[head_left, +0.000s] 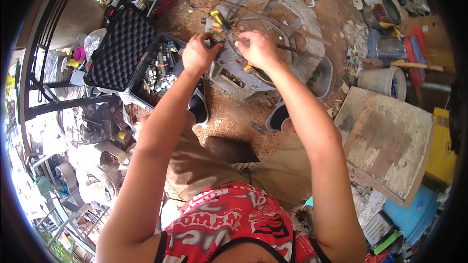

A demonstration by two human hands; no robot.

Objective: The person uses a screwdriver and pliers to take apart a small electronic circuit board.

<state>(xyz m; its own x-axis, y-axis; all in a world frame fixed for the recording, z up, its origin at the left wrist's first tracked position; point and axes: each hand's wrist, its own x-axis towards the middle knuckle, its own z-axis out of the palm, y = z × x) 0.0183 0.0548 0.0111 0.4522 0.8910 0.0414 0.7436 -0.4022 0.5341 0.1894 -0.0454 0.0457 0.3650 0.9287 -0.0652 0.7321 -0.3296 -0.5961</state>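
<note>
My left hand (200,53) is over the near left edge of a round grey slab-like frame (292,0) with an open middle. Its fingers are bent around a small dark piece whose kind I cannot make out. Across a short gap, my right hand (258,48) is above the same frame, fingers curled in; what they grip, if anything, is hidden. Just below the right hand lies a yellow-handled tool (249,68), perhaps pliers. Beyond the hands, another tool with a yellow handle (217,16) rests on the frame's left side. A thin dark rod (292,48) crosses the opening.
An open black case with foam lid (119,51) and small metal and electronic parts (161,70) is at left. A clear plastic tub (322,75) sits by the frame's right. A worn wooden board (382,141), bucket (382,83) and yellow case (441,146) stand at right.
</note>
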